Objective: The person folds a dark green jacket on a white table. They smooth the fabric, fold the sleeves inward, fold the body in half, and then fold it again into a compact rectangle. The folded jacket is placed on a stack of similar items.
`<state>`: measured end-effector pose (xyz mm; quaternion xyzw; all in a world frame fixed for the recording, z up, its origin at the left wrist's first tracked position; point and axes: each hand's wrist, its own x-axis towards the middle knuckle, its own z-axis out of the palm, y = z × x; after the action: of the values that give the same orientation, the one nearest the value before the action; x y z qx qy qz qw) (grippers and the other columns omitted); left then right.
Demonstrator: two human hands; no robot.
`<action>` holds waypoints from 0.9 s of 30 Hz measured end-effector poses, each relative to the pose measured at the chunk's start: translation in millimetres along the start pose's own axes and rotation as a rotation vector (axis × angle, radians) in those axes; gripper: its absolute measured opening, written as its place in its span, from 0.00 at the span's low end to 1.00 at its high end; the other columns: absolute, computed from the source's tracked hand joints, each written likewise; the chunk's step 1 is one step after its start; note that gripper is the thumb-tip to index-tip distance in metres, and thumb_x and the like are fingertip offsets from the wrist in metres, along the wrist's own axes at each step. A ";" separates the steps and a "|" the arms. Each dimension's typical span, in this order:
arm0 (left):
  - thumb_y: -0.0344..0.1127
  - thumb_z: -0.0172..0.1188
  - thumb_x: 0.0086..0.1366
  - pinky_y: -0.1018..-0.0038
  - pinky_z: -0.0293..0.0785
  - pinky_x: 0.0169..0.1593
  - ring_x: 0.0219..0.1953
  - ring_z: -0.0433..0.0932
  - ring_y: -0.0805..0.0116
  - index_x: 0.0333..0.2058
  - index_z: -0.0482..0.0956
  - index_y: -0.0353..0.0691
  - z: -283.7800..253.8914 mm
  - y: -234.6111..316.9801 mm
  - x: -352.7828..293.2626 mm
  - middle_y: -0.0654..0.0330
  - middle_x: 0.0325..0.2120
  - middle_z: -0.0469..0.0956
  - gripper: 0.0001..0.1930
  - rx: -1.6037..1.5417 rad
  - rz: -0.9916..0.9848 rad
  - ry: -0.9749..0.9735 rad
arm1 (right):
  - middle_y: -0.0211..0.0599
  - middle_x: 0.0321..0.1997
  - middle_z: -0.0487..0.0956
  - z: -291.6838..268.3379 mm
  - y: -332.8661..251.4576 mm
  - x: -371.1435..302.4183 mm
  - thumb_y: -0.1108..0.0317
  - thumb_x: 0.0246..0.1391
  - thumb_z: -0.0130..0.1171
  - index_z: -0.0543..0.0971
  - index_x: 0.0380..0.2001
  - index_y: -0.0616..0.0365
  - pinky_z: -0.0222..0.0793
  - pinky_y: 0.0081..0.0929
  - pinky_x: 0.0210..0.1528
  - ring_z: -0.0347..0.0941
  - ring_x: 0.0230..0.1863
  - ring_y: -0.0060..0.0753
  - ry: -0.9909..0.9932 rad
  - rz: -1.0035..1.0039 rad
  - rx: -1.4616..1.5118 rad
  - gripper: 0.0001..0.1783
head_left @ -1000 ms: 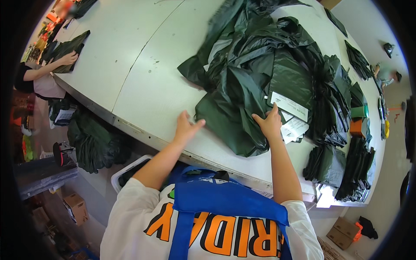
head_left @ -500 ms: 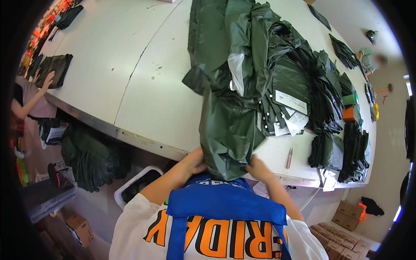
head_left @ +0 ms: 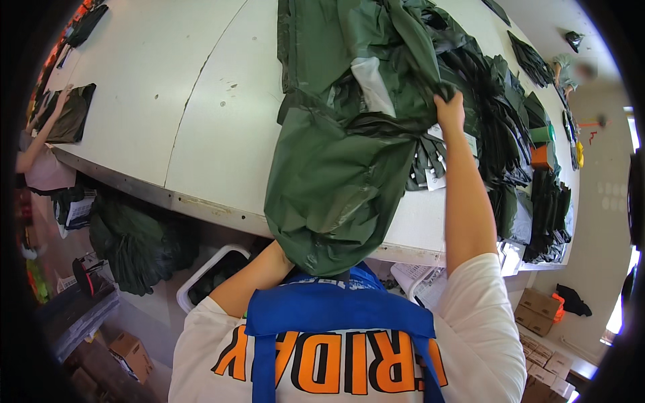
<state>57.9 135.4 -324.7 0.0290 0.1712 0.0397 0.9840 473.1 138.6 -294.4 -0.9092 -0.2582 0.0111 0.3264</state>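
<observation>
Right hand (head_left: 451, 109) pinches green sheeting (head_left: 329, 181) at right; left hand hidden beneath, grip unclear

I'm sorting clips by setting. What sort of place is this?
Probably a garment workshop or packing room: a large white worktable carries loose green material and folded dark stacks, with brown cardboard boxes at lower right.

A green cylinder (head_left: 543, 133) and an orange block (head_left: 541, 157) are observed toward the right of the worktop (head_left: 208, 127). A white bin (head_left: 193, 278) is noted below its near edge. Cardboard boxes (head_left: 537, 317) are seen at lower right, near a black cloth (head_left: 574, 301).
</observation>
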 end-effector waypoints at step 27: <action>0.41 0.46 0.70 0.64 0.70 0.57 0.53 0.72 0.61 0.55 0.66 0.39 86.5 -55.4 25.5 0.55 0.52 0.71 0.19 0.267 0.445 -0.176 | 0.54 0.64 0.58 -92.7 55.8 -327.5 0.62 0.25 0.79 0.49 0.63 0.64 0.49 0.47 0.64 0.52 0.65 0.55 -0.069 -0.614 0.185 0.64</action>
<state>114.9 78.7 -255.9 0.1989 0.0779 0.2295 0.9496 232.6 -108.5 -303.5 -0.7543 -0.5293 -0.0336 0.3870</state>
